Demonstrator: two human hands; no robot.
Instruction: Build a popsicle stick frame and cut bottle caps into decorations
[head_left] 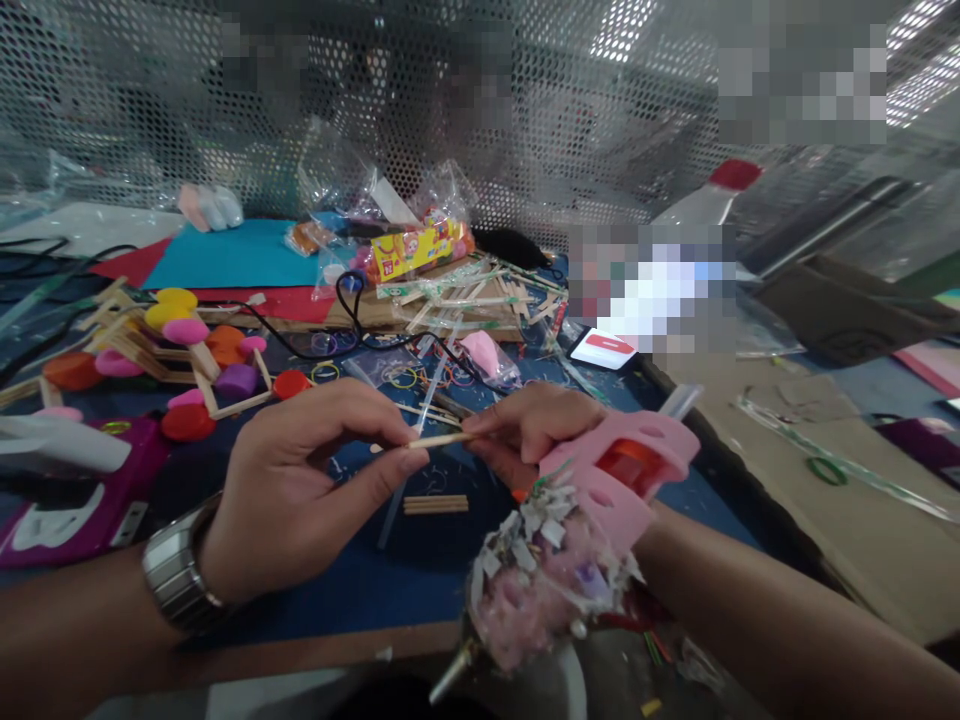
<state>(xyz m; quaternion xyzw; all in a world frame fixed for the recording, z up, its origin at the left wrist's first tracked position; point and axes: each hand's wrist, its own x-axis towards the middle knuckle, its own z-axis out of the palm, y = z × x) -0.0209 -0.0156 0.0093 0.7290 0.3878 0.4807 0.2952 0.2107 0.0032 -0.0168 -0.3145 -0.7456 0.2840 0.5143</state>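
Note:
In the head view my left hand [315, 480] pinches one end of a thin wooden craft stick [442, 440] between thumb and fingers. At the stick's other end are the closed fingers of my right hand [544, 425]. A pink hot glue gun [600, 480] covers my right wrist, its metal nozzle pointing down and left and a clear glue stick showing at its back. Dried glue and paper scraps coat its front. Whether my right palm also grips it is hidden. Below the pinched stick, several short sticks [435, 504] lie side by side on the blue mat [330, 600].
Stick frames with colourful rounded pieces [180, 330] and a purple-and-white device [90, 490] stand at left. Behind lie a yellow-labelled packet [416, 250], loose sticks [480, 290], black cable [345, 310] and a lit phone [607, 347]. Cardboard [810, 480] is at right.

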